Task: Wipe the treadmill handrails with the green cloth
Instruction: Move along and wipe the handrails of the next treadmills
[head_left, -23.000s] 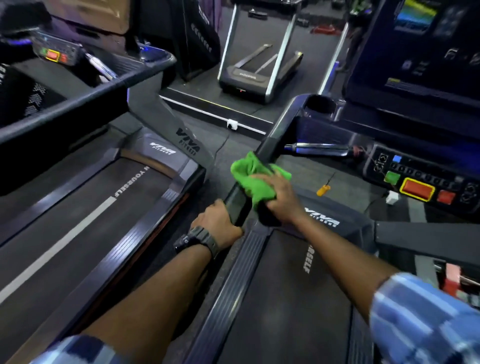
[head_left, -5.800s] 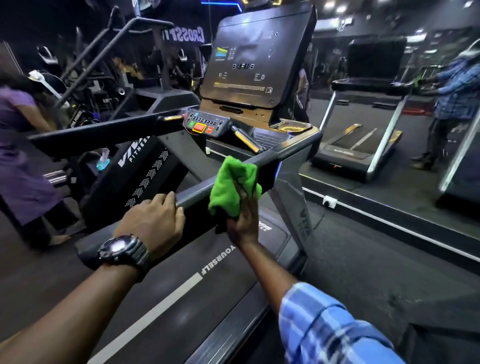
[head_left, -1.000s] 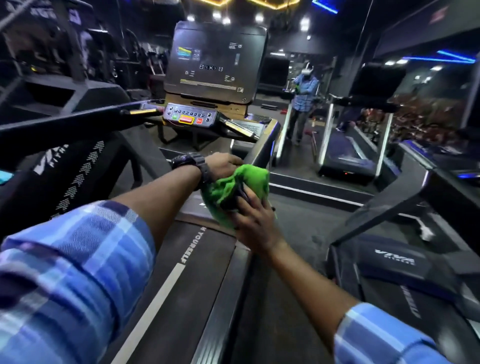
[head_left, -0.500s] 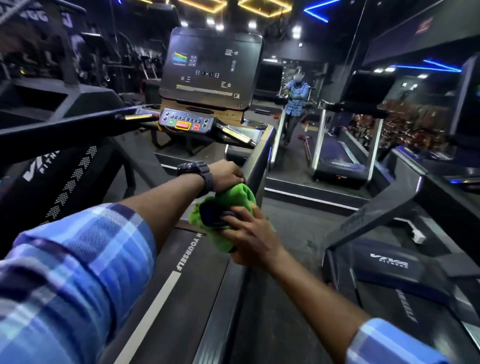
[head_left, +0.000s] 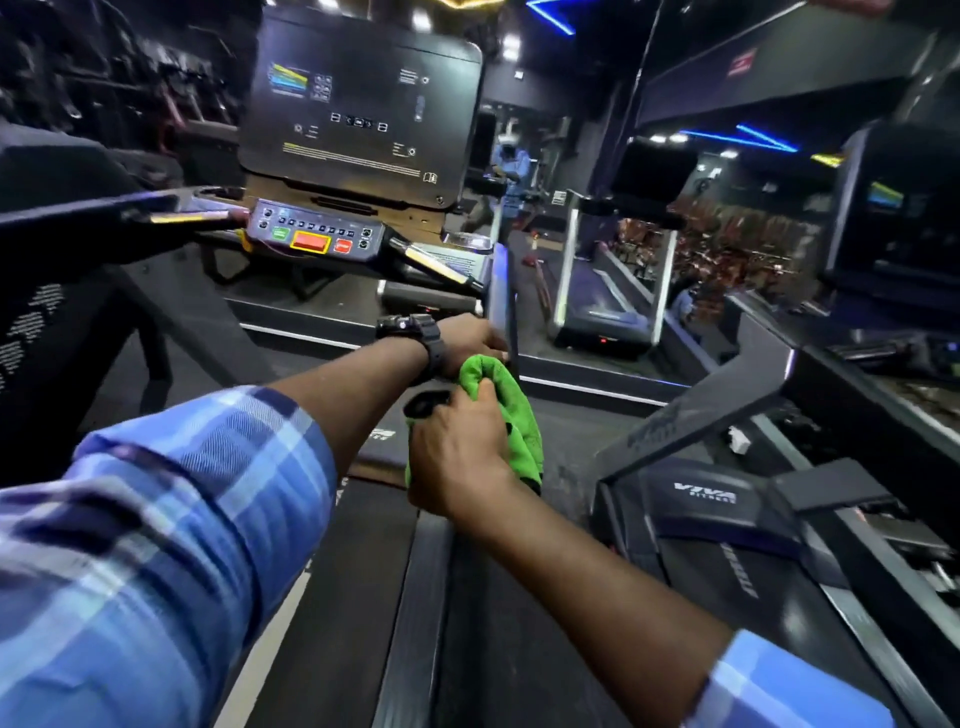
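Right hand (head_left: 457, 457): centre frame, fingers closed around the cloth (head_left: 511, 415), back of the hand toward the camera. Forearm runs in from lower right; blue plaid cuff at the lower right corner.

Cloth: bright green, bunched, centre frame, held between both hands and pressed against the near end of the handrail (head_left: 501, 306). Part of it hangs below the right hand.

Left hand (head_left: 475, 338): just above the cloth, curled over the handrail where the rail meets the cloth; how tightly it grips cannot be told, since the fingers are hidden. Black watch (head_left: 415, 338) on the wrist. Blue plaid sleeve (head_left: 156, 545) fills the lower left.

Handrail: dark, narrow, running from the hands up toward the console (head_left: 317, 239).

Console: upper centre-left, with a green button, a large red button framed in yellow and a smaller red button. Dark screen (head_left: 363, 104) stands above it.

Belt (head_left: 337, 597): dark, lower centre, below the arms.

Second treadmill (head_left: 727, 519): right of frame, white lettering on its hood.

Third treadmill (head_left: 608, 291): upper right of centre, background.

Person (head_left: 511, 171): blue shirt, far background, blurred.
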